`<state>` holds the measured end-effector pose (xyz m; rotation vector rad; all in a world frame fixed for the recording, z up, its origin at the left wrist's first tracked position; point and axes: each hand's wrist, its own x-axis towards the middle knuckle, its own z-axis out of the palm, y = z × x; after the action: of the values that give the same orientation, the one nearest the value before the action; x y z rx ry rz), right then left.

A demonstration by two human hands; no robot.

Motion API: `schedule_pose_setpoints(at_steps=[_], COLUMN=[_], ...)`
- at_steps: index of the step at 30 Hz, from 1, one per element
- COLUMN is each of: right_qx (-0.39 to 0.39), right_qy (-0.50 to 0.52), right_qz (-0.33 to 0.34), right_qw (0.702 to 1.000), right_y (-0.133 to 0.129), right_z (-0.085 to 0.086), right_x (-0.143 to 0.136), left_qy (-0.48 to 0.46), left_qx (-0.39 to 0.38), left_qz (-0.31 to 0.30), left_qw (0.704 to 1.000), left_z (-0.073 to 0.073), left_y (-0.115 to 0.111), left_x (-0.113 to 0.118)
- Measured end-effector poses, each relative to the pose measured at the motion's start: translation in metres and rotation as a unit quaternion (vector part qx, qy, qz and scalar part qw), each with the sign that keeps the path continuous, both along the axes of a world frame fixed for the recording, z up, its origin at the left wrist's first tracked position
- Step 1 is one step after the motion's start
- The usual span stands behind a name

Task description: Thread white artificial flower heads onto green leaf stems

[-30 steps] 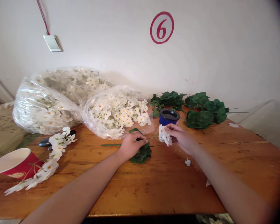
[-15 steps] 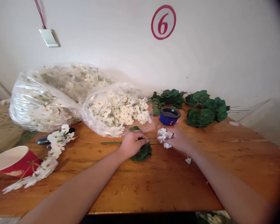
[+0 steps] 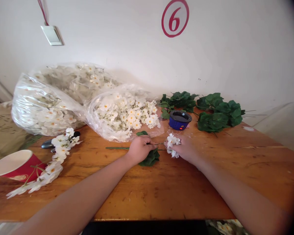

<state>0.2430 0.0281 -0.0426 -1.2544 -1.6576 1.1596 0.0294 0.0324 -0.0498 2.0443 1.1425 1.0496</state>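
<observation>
Fingers of my left hand (image 3: 140, 149) are closed on the stem of a green leaf sprig (image 3: 150, 159), whose leaves show below and above the hand. Its green stem (image 3: 117, 148) sticks out to the left, just over the wooden table. My right hand (image 3: 187, 149) is closed around a small white flower sprig (image 3: 172, 143). Thin stems run between the two hands, and the exact grip of the fingertips is hidden. Behind the right hand stands a small blue pot (image 3: 179, 123) with a black rim, dark contents and a red light.
Clear plastic bags (image 3: 51, 107) of white flowers lie at the back left. Green leaf bunches (image 3: 217, 114) with thin stems lie at the back right. A red paper cup (image 3: 31, 168) lies tilted at the left, beside a white flower spray (image 3: 55, 164). The wooden table (image 3: 161, 195) has a front edge near me.
My right hand, with the flower sprig, has come slightly closer to my left hand. The loose white petal by my right wrist is no longer visible. The view has tilted down slightly.
</observation>
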Motion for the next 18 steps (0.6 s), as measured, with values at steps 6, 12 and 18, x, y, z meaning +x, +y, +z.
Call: schedule_pose_setpoints(at_steps=[6,12,18], right_qx=[-0.02,-0.005,0.015], right_qy=[-0.013,-0.012,-0.038], right_qz=[-0.018,-0.007,-0.001], right_qw=[1.0,1.0,0.999], right_y=[-0.001,0.0002,0.0005], right_z=[0.0022,-0.0016,0.0011], right_x=[-0.0049,-0.0071,-0.0092], left_qy=[-0.02,-0.021,0.001], left_qx=[-0.017,-0.017,0.005], left_qz=[-0.013,-0.011,-0.012], left_qw=[1.0,1.0,1.0], left_z=[0.0029,0.0042,0.004], left_y=[0.0009,-0.0003,-0.0022], left_x=[-0.0011,-0.0017,-0.002])
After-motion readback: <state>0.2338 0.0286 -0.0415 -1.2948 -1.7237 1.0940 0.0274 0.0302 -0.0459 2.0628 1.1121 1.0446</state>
